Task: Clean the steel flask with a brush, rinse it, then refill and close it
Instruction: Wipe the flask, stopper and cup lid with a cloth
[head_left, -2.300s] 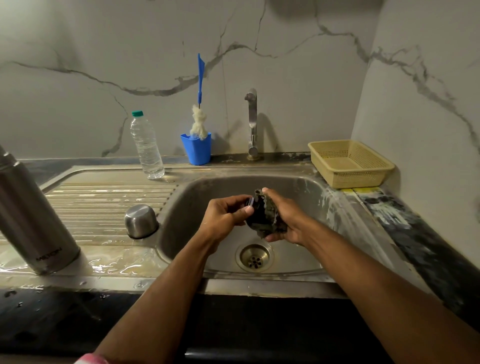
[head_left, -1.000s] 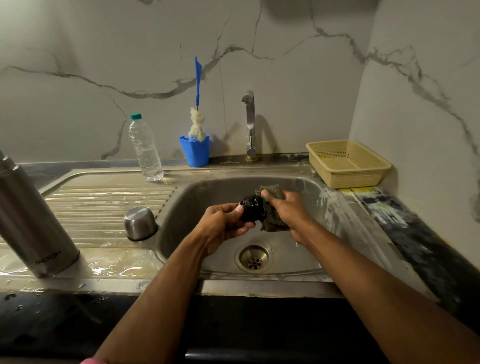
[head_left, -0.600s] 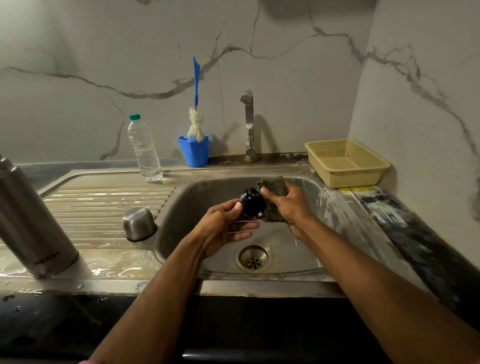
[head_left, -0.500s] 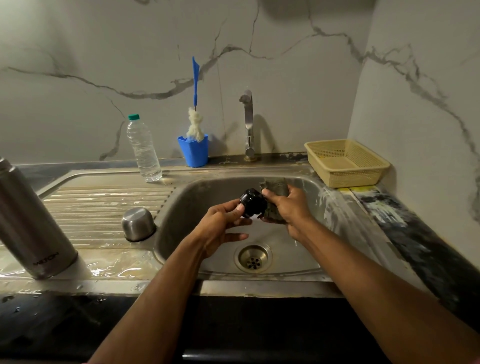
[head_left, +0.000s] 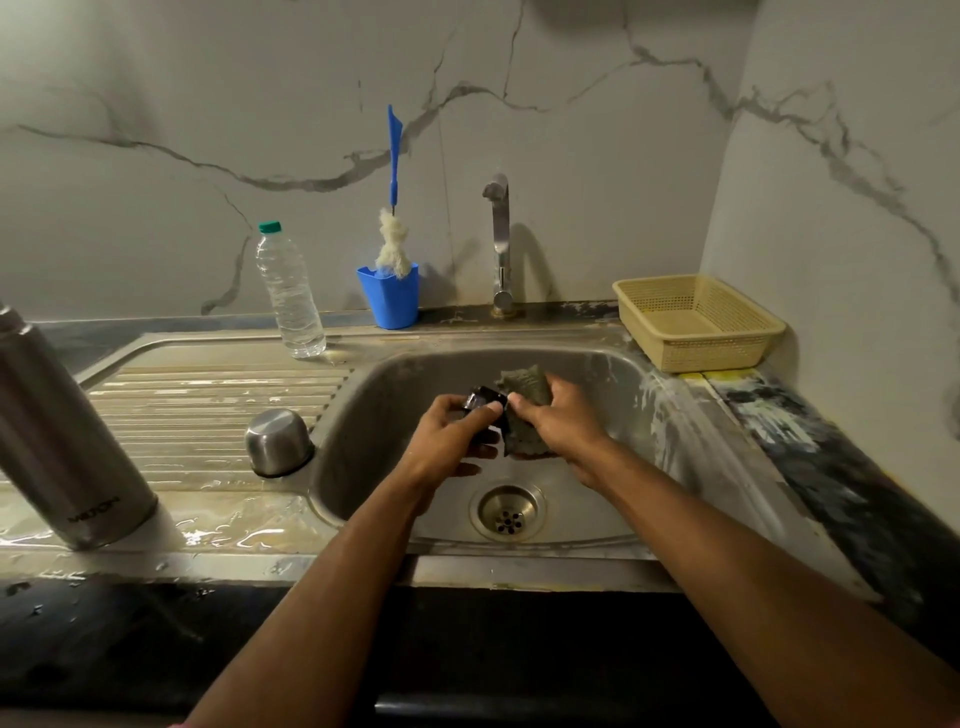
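You stand at a steel sink (head_left: 363, 415), both arms reaching over the basin. Your left hand (head_left: 447, 441) curls its fingers and thumb around a small black stopper (head_left: 485, 402), holding it above the drain (head_left: 508, 512). Your right hand (head_left: 558, 421) grips a dark green scrub pad (head_left: 524, 384), pressed against the stopper's right side. The steel flask (head_left: 57, 436) stands open-topped and leaning in the wide view, at the far left on the wet draining board (head_left: 208, 395), well apart from your hands. Its steel cap (head_left: 278, 441) sits upside down just beside the basin's left rim. At the back, a clear water bottle (head_left: 288, 291) stands near a blue cup (head_left: 389, 296) holding a blue-handled brush (head_left: 395, 208). The tap (head_left: 500, 239) rises behind the basin, with no water visibly running. A beige basket (head_left: 696, 322) rests on the counter at the right.
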